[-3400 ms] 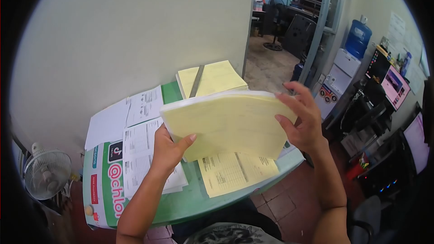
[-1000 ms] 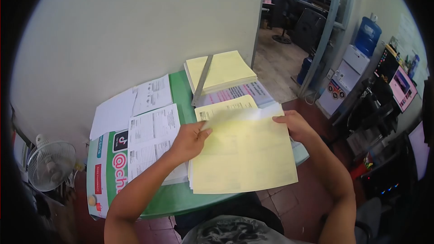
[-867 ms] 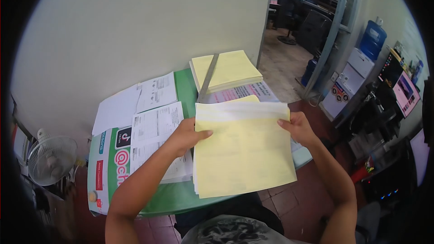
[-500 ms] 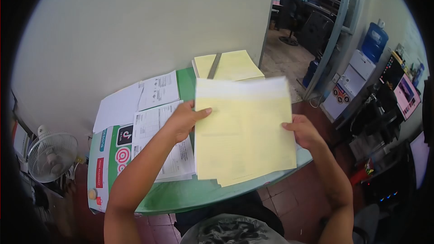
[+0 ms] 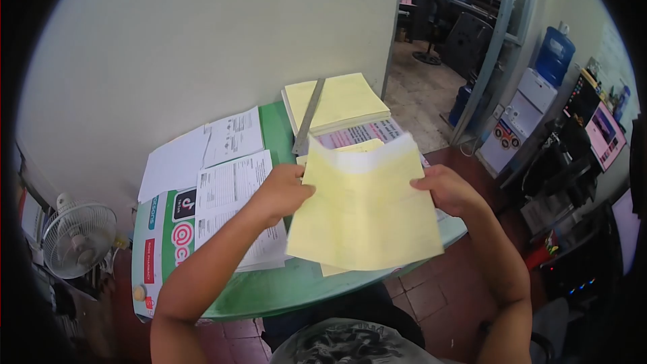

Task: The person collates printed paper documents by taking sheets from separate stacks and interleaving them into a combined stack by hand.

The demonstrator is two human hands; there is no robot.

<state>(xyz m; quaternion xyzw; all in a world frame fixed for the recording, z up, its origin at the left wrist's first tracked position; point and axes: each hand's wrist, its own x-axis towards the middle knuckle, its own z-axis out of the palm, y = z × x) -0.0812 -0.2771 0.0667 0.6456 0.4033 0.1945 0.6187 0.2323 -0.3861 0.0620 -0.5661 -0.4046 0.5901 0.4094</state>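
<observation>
A sheaf of yellow paper sheets (image 5: 364,216) is held up over the front right of the table, bowed so its top edge dips in the middle. My left hand (image 5: 284,192) is closed on its left edge, thumb on top. On the right edge, my right hand (image 5: 448,189) grips it the same way. White shows along the far edge of the sheaf. Behind it lies more yellow paper (image 5: 367,146), partly hidden. Beyond stands a thick stack of yellow paper (image 5: 340,98) with a metal ruler (image 5: 310,114) lying slanted across it.
Printed forms (image 5: 232,178) and white sheets (image 5: 176,160) lie on the left of the green table (image 5: 269,300), beside a TikTok sticker (image 5: 185,204). A wall rises behind. A fan (image 5: 79,239) is at left, a water dispenser (image 5: 519,118) at right.
The yellow sheaf has gone from flat to bowed, its far edge lower and its sides drawn closer together. The ruler and printed sheet behind it are now more exposed.
</observation>
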